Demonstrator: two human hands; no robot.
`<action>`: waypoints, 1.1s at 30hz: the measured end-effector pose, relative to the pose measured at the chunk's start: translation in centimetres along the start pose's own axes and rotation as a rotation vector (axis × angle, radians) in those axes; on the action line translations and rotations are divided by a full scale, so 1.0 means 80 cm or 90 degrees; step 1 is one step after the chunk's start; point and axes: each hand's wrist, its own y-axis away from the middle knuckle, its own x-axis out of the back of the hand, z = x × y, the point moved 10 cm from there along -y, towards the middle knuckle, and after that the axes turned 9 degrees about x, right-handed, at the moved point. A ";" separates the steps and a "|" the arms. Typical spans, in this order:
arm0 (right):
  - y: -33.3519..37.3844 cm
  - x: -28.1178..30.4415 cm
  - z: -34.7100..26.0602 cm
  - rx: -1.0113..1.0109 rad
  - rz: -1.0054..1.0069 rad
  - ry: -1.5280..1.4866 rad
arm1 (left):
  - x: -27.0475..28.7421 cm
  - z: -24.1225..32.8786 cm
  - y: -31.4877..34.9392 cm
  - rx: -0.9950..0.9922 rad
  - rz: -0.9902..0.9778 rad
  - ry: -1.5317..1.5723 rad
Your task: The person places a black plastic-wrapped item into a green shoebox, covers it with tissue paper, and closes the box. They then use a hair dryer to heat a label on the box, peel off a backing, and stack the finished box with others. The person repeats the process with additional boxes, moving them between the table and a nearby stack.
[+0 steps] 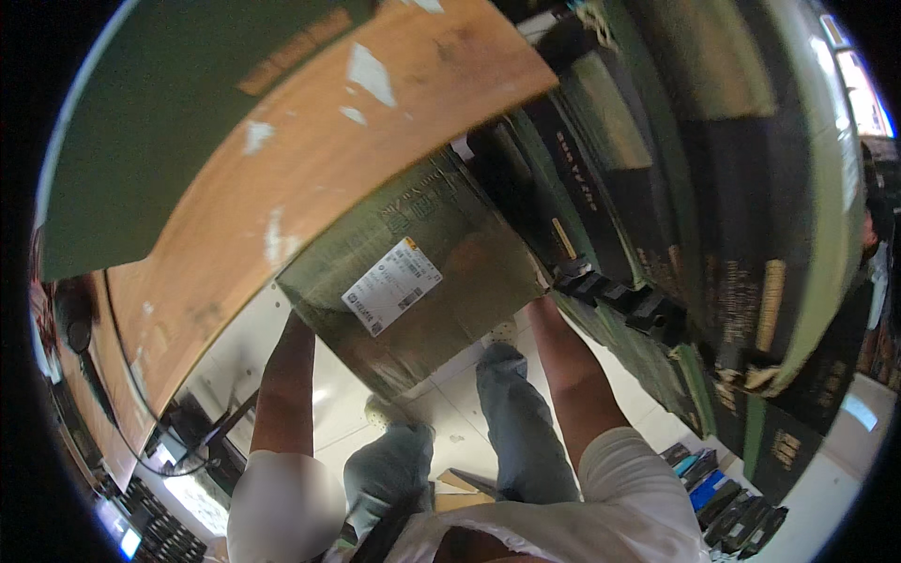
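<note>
A brown-green cardboard box with a white shipping label is held between my two hands over the floor, tilted, its far side at the edge of the wooden table. My left hand is at the box's left side, its fingers hidden behind the cardboard. At the right side my right hand grips near the corner; only a little of it shows, and its fingers are mostly hidden.
Tall stacks of dark cartons rise close on my right. A dark green panel stands on the table, and a black handheld device with a cable lies at its left. Several small dark packets lie on the floor at lower right.
</note>
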 end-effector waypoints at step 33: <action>0.147 -0.203 0.294 -0.425 -0.377 -0.402 | 0.253 -0.089 0.234 0.105 0.116 0.131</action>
